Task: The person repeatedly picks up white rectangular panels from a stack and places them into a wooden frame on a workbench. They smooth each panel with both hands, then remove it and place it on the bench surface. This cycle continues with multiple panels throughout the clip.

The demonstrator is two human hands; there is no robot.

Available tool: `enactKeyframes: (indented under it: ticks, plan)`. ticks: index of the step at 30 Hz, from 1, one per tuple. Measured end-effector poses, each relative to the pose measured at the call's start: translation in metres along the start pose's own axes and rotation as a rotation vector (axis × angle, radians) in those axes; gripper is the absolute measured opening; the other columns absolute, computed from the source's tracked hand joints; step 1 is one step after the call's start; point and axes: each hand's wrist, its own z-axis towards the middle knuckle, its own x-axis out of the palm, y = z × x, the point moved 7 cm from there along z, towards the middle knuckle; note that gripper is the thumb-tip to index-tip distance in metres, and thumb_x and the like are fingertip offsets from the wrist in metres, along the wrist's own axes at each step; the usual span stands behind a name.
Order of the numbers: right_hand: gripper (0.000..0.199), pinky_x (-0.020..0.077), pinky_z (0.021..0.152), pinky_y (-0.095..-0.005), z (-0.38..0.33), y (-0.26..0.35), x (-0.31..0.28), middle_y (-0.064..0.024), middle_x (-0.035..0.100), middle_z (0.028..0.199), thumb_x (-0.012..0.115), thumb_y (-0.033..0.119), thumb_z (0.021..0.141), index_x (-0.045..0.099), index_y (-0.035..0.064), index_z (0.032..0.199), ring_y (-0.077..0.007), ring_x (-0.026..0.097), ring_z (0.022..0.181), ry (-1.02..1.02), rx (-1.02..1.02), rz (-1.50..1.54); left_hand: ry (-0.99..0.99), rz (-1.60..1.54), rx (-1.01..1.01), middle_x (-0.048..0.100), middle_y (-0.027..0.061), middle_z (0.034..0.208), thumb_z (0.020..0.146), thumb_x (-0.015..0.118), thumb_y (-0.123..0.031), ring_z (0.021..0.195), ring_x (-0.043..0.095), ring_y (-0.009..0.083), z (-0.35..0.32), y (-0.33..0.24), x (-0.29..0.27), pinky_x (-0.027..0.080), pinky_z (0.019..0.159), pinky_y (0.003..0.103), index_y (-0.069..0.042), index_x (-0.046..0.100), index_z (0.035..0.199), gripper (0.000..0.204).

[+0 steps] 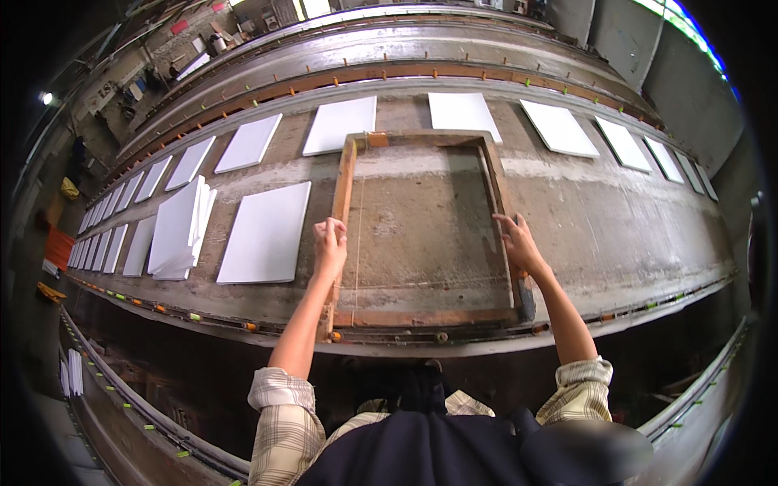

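Observation:
A worn wooden screen frame (344, 188), rectangular, lies flat on the long table (648, 235) in front of me. Through its middle the stained brown tabletop shows; whether a mesh is stretched across it I cannot tell. My left hand (330, 247) is closed on the left rail, fingers bent over it. On the opposite rail my right hand (520, 243) is closed too, thumb and fingers around the wood. A string runs down along the left rail's inner side. The far corners of the frame reach close to two white sheets, one at the left (342, 125) and one at the right (463, 115).
White sheets (266, 233) lie in two rows on the left; one row continues to the right. A fanned stack of sheets (177, 229) rests nearer the left end. Coloured clips (251, 327) line the table's near rail. Further long tables (365, 50) stand behind.

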Motion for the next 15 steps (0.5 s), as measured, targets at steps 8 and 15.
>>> enactKeyframes:
  ticks: [8, 15]
  plan:
    - [0.067, 0.0334, 0.100, -0.0494, -0.027, 0.028, 0.001, -0.0400, 0.017, 0.135, 0.042, -0.012, 0.074, 0.038, 0.0160, 0.135, -0.0510, 0.034, 0.119, -0.008, 0.011, -0.262, 0.064, -0.004, -0.069, 0.040, 0.0157, 0.109, 0.076, 0.056, 0.007, 0.105, 0.046, 0.0353, -0.004, -0.013, 0.002, 0.046, 0.080, 0.042, -0.011, 0.044, 0.099, 0.032]
    - [0.075, 0.0243, 0.106, -0.0513, -0.024, 0.035, 0.006, -0.0336, 0.012, 0.142, 0.052, -0.001, 0.080, 0.018, 0.0213, 0.144, -0.0483, 0.023, 0.129, 0.074, 0.102, -0.534, 0.245, -0.137, -0.094, 0.029, 0.0232, 0.127, 0.078, 0.065, -0.012, 0.126, 0.028, 0.0411, -0.008, -0.008, -0.004, 0.036, 0.098, 0.047, -0.012, 0.042, 0.112, 0.041]
